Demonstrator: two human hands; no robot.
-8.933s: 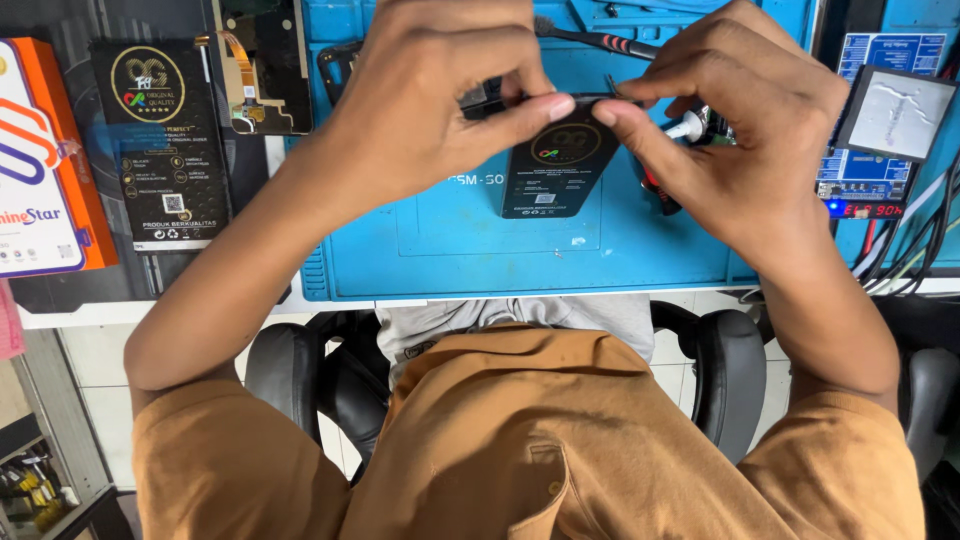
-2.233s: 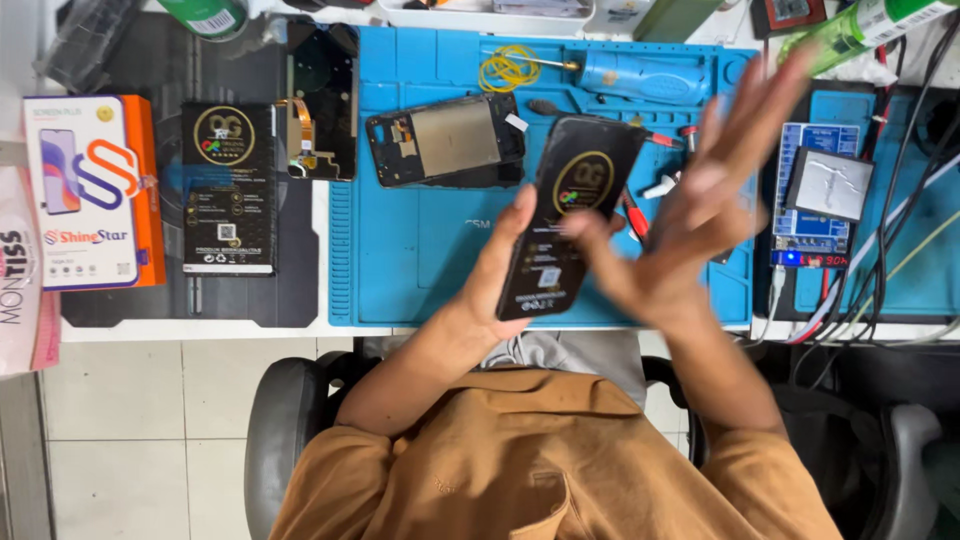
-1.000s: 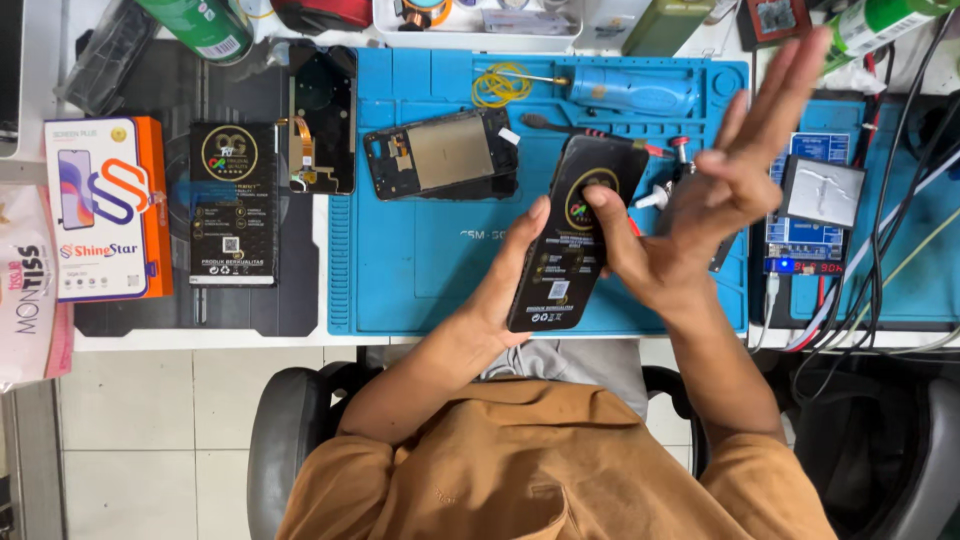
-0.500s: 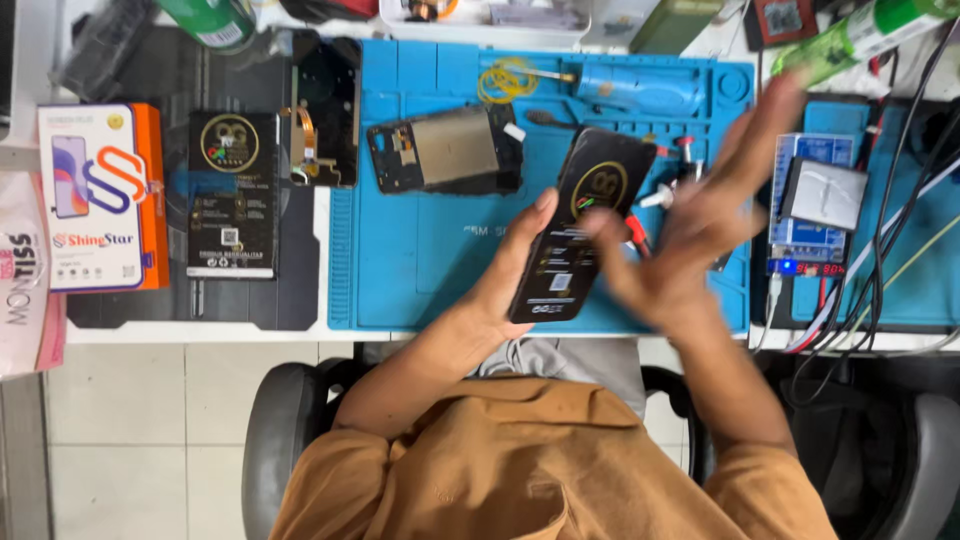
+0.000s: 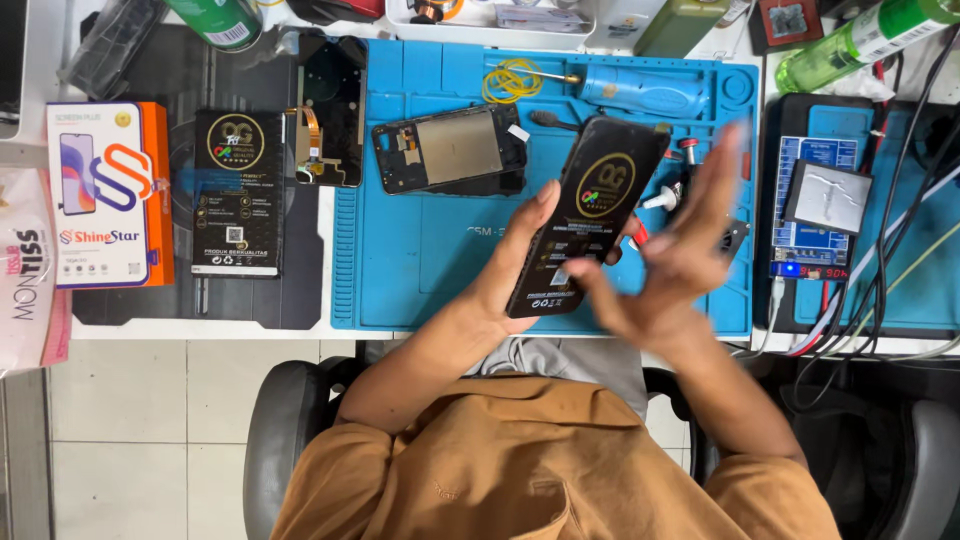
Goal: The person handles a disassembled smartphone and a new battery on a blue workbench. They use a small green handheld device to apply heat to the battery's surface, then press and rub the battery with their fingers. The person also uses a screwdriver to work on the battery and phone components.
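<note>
Now, left hand (image 5: 510,285): fingers clamped along the edge of the black phone screen (image 5: 588,215), held tilted at frame centre.
Right hand (image 5: 672,265): fingers spread apart, blurred, just right of the screen.
Beneath: blue work mat (image 5: 420,270); opened phone frame (image 5: 450,150) lies upper centre.

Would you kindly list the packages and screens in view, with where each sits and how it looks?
Black phone screen: in the left hand, round emblem sticker.
Orange-and-white box: far left, upright rectangle.
Black flat package: beside that box.
Small grey display: right, on blue board.
</note>
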